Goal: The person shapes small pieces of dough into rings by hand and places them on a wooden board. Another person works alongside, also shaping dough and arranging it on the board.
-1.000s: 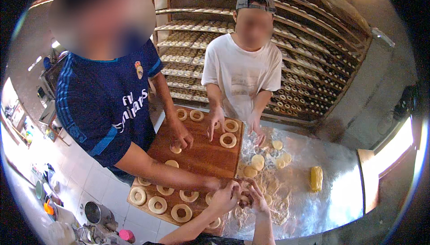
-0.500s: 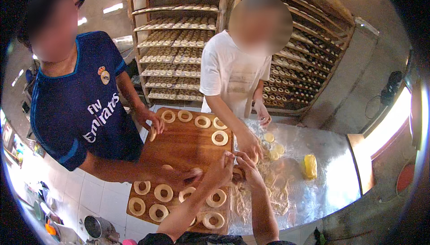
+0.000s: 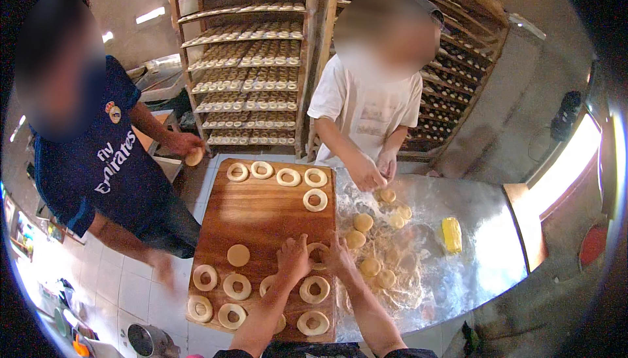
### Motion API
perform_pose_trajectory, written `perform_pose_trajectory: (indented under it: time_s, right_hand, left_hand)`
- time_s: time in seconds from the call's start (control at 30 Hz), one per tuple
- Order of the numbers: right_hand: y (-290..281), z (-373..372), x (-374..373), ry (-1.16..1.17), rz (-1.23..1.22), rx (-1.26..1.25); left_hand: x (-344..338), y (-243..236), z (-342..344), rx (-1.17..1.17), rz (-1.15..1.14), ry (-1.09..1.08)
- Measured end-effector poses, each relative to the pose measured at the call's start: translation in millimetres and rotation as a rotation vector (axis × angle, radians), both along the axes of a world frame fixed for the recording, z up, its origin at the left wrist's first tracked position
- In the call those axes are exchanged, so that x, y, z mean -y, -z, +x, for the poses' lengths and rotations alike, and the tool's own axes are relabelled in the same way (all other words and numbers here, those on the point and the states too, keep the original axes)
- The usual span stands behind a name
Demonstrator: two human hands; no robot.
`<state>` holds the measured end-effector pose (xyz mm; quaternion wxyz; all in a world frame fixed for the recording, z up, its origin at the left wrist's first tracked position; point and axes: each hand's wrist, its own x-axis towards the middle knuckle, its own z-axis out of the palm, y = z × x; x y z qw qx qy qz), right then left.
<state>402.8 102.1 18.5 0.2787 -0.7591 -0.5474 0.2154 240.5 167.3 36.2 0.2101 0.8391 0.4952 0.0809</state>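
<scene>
A dough ring (image 3: 318, 256) lies at the right edge of the brown wooden board (image 3: 261, 224), between my two hands. My left hand (image 3: 294, 258) has its fingers on the ring's left side. On its right side are the fingers of my right hand (image 3: 339, 258), at the border with the metal table. Closest below my hands is another dough ring (image 3: 314, 289). A flat dough disc (image 3: 238, 255) without a hole rests to the left of my left hand. My left forearm partly covers a further ring (image 3: 267, 285).
Several round dough pieces (image 3: 370, 267) lie on the floury metal table (image 3: 451, 286), beside a yellow packet (image 3: 451, 235). Across from me, a person in white (image 3: 369, 106) works dough. A person in dark blue (image 3: 98, 142) holds a dough piece (image 3: 194, 156). Racks (image 3: 245, 67) stand behind.
My hands have come down to the board with the dough ring. The person at left has drawn back, uncovering the flat disc. The person in white has pulled their hands back together.
</scene>
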Motion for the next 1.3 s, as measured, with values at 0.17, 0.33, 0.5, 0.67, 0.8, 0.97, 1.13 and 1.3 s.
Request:
perform_pose_trajectory:
  time_s: [0.17,0.33,0.5,0.67,0.8,0.97,1.13,1.3]
  right_hand:
    - [7,8,13,0.039,0.019,0.023]
    - [-27,45,116,0.337,-0.043,0.098]
    - [-38,99,169,0.284,-0.234,0.382]
    - [-34,125,174,0.098,-0.121,-0.076]
    - [-48,147,199,0.108,0.057,-0.609]
    - [-67,155,216,0.063,0.083,-0.622]
    - [-68,133,201,0.319,0.379,-1.094]
    - [-47,145,203,-0.332,0.259,-1.134]
  left_hand:
    - [7,17,6,0.041,0.041,-0.04]
    - [31,9,10,0.248,0.475,-0.065]
    - [87,-22,49,0.519,0.018,0.084]
    - [146,-42,109,0.237,-0.35,0.107]
    - [175,-53,129,0.43,-0.546,0.115]
    - [205,-72,136,0.648,-0.607,0.037]
    - [230,-65,152,0.609,-0.238,0.063]
    - [238,-35,158,0.719,0.269,-0.207]
